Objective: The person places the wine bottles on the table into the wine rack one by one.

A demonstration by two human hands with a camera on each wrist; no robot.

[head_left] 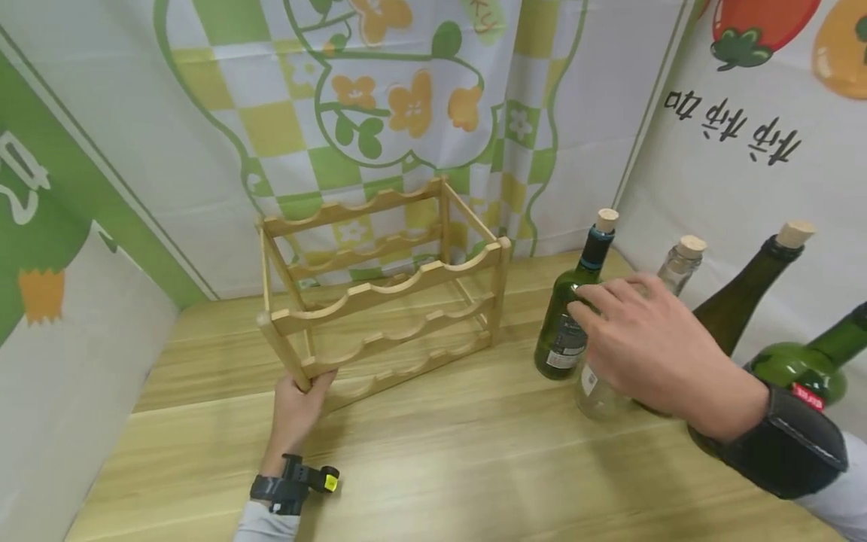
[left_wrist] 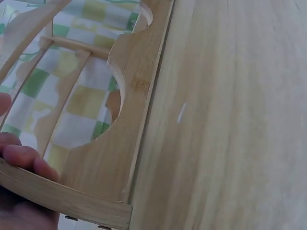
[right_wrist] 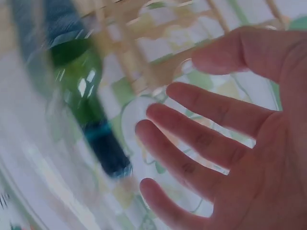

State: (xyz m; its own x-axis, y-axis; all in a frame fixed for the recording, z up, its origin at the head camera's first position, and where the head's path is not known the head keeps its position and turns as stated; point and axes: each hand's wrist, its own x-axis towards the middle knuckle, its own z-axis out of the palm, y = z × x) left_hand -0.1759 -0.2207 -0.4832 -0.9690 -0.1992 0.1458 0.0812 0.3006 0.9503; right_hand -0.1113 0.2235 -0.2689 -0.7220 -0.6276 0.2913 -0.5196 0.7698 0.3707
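A light wooden wine rack (head_left: 400, 282) with scalloped rails stands on the table. My left hand (head_left: 298, 410) grips its near left post low down; in the left wrist view the fingers (left_wrist: 24, 155) curl round that post. My right hand (head_left: 653, 350) hovers over the bottles with its fingers spread and nothing held. Closest to its fingertips is a green wine bottle (head_left: 558, 320) with a cork, also blurred in the right wrist view as a green bottle (right_wrist: 84, 91). A clear corked bottle (head_left: 677, 267) is partly hidden behind the right hand.
A dark green corked bottle (head_left: 734, 301) and a rounder green bottle (head_left: 789, 365) with a red label stand at the right. Printed curtains (head_left: 406, 90) hang behind the wooden table (head_left: 440, 459), and white cloth walls close both sides.
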